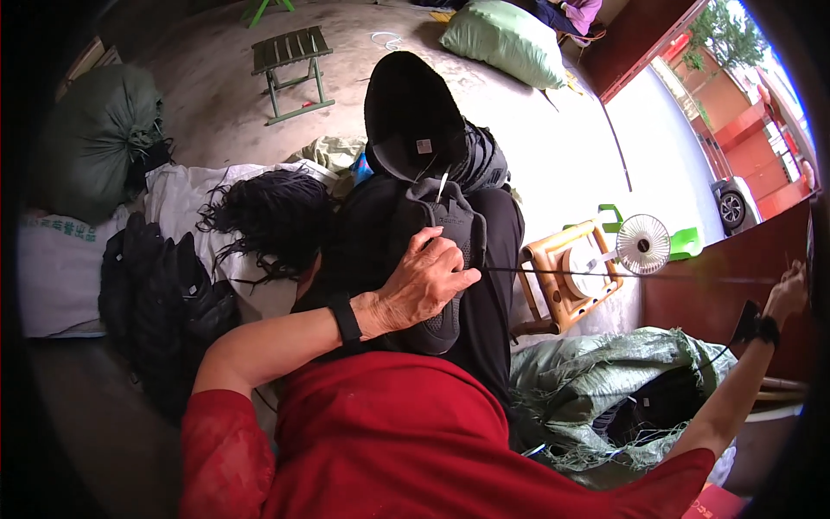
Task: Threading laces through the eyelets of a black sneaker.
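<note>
Bare grey concrete floor (216, 104), rough and matte; a doorway to a sunlit yard is seen at right. A green slatted folding stool (292, 65) stands on the floor, well apart from the work.

A dark grey knit shoe upper (445, 251), soft mesh texture, is held on the lap over black trousers. The left hand (424, 281) is clamped on the dark grey knit shoe upper, fingers curled over its edge; a black wristband is worn. A thin dark thread (622, 275) is drawn taut from the upper out to the right hand (785, 292), which is raised far right, pinched shut on the thread end.

A black shoe (411, 112) with a small white square label on its tongue sits just beyond the upper. A tangle of black laces (268, 216) lies on a white woven sack (60, 268) carrying faint green print. A green woven sack (596, 381), frayed at the edge, sits near the right knee. A small white round fan (642, 245) stands beside a tan plastic stool (566, 277).
</note>
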A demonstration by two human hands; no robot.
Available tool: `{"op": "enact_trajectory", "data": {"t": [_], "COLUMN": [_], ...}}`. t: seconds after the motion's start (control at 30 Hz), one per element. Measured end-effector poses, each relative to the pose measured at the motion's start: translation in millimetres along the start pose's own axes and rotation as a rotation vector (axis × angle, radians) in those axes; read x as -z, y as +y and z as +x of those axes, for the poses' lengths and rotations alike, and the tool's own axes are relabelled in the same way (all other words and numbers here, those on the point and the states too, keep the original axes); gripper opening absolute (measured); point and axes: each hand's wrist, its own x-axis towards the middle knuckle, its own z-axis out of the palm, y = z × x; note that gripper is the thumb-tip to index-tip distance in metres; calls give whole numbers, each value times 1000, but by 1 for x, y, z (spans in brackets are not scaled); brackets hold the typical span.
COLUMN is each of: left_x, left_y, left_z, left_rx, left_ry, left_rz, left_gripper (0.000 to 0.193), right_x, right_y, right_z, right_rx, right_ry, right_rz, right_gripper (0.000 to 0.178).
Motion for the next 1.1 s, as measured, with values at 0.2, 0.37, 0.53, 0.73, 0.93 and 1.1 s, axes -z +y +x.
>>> {"op": "enact_trajectory", "data": {"t": [0.2, 0.37, 0.53, 0.73, 0.93, 1.1], "left_x": [41, 40, 23, 35, 2, 3], "left_y": [-3, -3, 11, 11, 19, 12], "left_z": [-5, 4, 5, 2, 6, 11], "left_rx": [321, 326, 346, 185, 154, 173], "left_ry": [-157, -169, -35, -120, -132, -104], "left_rz": [-299, -350, -240, -182, 231, 55], "left_gripper": [63, 56, 55, 58, 54, 59], "right_x": [-145, -274, -350, -339, -363, -380], "right_y": [107, 58, -56, -56, -72, -99], "right_z": [-292, -473, -522, -526, -535, -535], "right_rx": [-226, -861, -962, -1188, -1030, -964], "right_ry": [-498, -684, -1310, -1392, -1036, -850], "right_rz": [13, 6, 161, 376, 437, 503], "right_gripper": [30, 18, 22, 21, 19, 15]}}
